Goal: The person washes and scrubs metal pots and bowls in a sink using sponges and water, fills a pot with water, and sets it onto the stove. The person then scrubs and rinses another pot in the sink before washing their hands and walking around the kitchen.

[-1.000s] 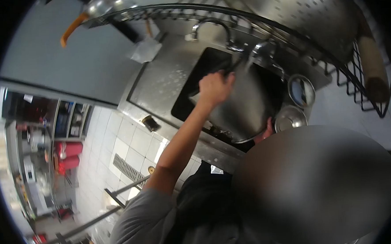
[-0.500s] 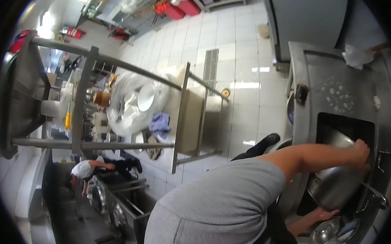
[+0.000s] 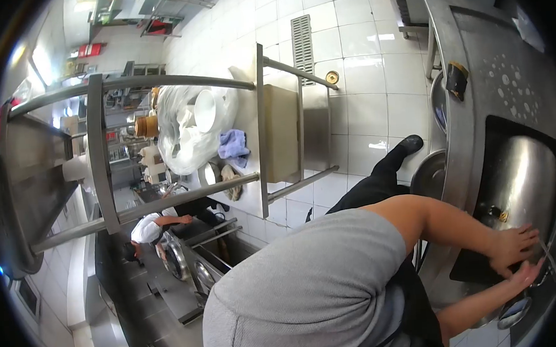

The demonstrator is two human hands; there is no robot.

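A large metal pot (image 3: 522, 172) lies tilted in the dark basin of the steel sink (image 3: 453, 196). My left hand (image 3: 513, 246) is over the near lower part of the basin, beside the pot, its fingers spread and nothing in them. Just below it, my right hand (image 3: 526, 275) has its fingers stretched out beside the faucet (image 3: 548, 261), and the two hands nearly meet. Small yellowish bits (image 3: 503, 217) show near the pot's lower left. Part of a metal bowl (image 3: 515, 312) is visible below my right hand.
A dark object (image 3: 457, 80) sits on the sink's edge, with round metal pans (image 3: 429, 177) below it. A metal-framed trolley (image 3: 262, 130) carries a plastic bag (image 3: 178, 131) and a purple cloth (image 3: 233, 147). Another person (image 3: 147, 229) works at a stove farther away.
The pot has turned and lies farther up in the basin. My left hand has come off it and spread its fingers. My right hand has moved from the pot's lower edge toward the faucet.
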